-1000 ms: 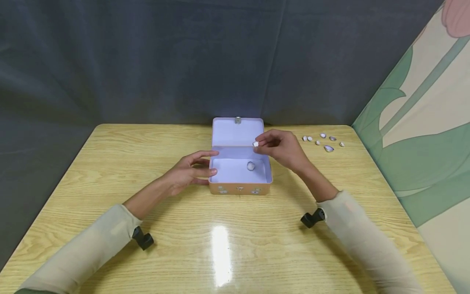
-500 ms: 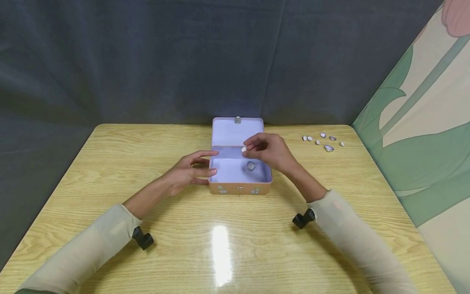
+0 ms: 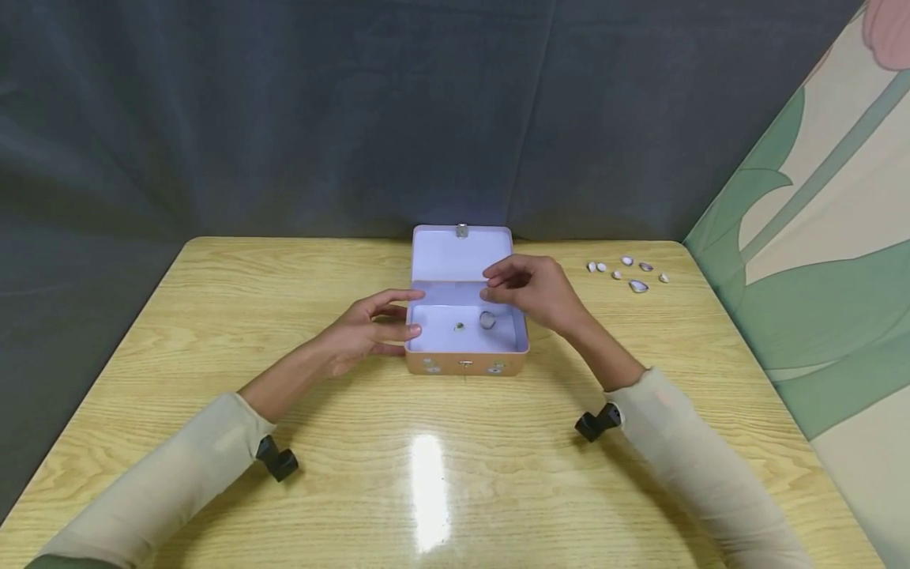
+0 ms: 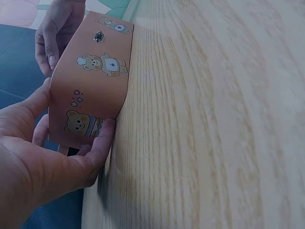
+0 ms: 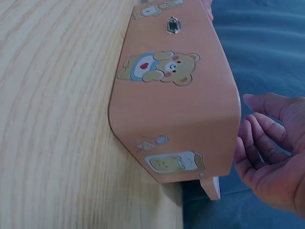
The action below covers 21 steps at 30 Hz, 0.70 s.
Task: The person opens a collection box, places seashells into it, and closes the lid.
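An orange tin box (image 3: 465, 365) with bear pictures stands open at mid-table, its lavender lid (image 3: 460, 254) tipped back. Inside lie a pale shell (image 3: 486, 319) and a smaller shell (image 3: 459, 326). My left hand (image 3: 370, 328) holds the box's left end, thumb and fingers against the wall. In the left wrist view the left hand (image 4: 47, 152) brackets the box (image 4: 93, 90). My right hand (image 3: 529, 288) hovers over the box's right part with fingers loosely curled and nothing in them. The right wrist view shows the right hand (image 5: 271, 143) empty beside the box (image 5: 176, 109).
Several small shells (image 3: 629, 273) lie scattered on the wooden table (image 3: 426, 474) at the far right. A dark curtain hangs behind the table, and a painted wall panel (image 3: 817, 237) runs along the right side.
My right hand carried a small white shell leftward over the box and let it go. A second small shell now lies inside. The left hand has not moved.
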### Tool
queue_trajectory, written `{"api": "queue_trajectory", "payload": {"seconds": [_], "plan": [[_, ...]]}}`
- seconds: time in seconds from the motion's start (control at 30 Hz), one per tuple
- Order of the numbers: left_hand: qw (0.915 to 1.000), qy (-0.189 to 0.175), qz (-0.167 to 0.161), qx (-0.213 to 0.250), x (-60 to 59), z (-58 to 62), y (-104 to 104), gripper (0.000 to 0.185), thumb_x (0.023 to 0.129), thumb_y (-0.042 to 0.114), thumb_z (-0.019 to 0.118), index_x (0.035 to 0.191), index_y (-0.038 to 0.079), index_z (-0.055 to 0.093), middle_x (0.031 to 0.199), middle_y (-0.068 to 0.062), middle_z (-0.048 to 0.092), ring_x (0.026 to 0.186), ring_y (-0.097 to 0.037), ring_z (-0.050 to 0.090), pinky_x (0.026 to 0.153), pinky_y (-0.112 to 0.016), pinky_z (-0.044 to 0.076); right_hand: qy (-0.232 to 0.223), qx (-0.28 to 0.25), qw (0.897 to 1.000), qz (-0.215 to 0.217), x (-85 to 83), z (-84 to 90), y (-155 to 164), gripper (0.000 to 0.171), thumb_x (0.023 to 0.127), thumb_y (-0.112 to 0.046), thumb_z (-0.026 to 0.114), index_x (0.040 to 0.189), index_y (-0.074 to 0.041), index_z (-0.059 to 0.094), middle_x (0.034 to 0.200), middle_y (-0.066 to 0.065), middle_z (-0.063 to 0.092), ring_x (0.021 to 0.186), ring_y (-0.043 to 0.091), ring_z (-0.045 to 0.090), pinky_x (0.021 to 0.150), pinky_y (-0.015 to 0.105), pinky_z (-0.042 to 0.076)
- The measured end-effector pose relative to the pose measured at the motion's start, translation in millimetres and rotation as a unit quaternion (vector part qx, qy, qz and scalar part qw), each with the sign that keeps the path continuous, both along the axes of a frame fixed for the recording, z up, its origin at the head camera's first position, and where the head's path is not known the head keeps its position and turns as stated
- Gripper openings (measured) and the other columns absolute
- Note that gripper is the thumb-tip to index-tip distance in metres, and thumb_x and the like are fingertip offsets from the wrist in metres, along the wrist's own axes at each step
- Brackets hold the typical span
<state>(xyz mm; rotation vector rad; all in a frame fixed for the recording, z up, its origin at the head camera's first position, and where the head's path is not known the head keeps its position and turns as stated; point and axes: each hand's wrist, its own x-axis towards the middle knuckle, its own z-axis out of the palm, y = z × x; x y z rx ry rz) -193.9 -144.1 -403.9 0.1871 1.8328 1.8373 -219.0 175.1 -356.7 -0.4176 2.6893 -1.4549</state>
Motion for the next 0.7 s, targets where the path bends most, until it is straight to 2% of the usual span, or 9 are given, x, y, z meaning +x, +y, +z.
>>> {"api": "queue_trajectory", "payload": {"seconds": [0.27, 0.7], "plan": [[1.0, 0.0, 0.0, 0.0, -0.8, -2.3, 2.1, 0.069, 0.106, 0.004, 0.076, 0.169, 0.016, 0.051, 0.161, -0.026, 0.044, 0.121, -0.025, 0.068, 0.104, -0.042, 0.069, -0.01, -0.002, 1.0, -0.016, -1.0, 2.4, 16.7, 0.034, 0.097, -0.017, 0.091, 0.125, 0.0, 0.082, 0.111, 0.015, 0.082, 0.094, 0.015, 0.074, 0.081, 0.016, 0.062], [1.0, 0.001, 0.007, -0.001, -1.3, -3.6, 3.8, 0.068, 0.106, 0.003, 0.076, 0.169, 0.016, 0.052, 0.161, -0.027, 0.044, 0.12, -0.025, 0.068, 0.105, -0.044, 0.069, 0.0, -0.002, 0.999, -0.043, -2.0, 3.3, 49.6, 0.028, 0.1, -0.019, 0.088, 0.123, -0.003, 0.082, 0.11, 0.014, 0.081, 0.09, 0.007, 0.073, 0.08, 0.016, 0.061]]}}
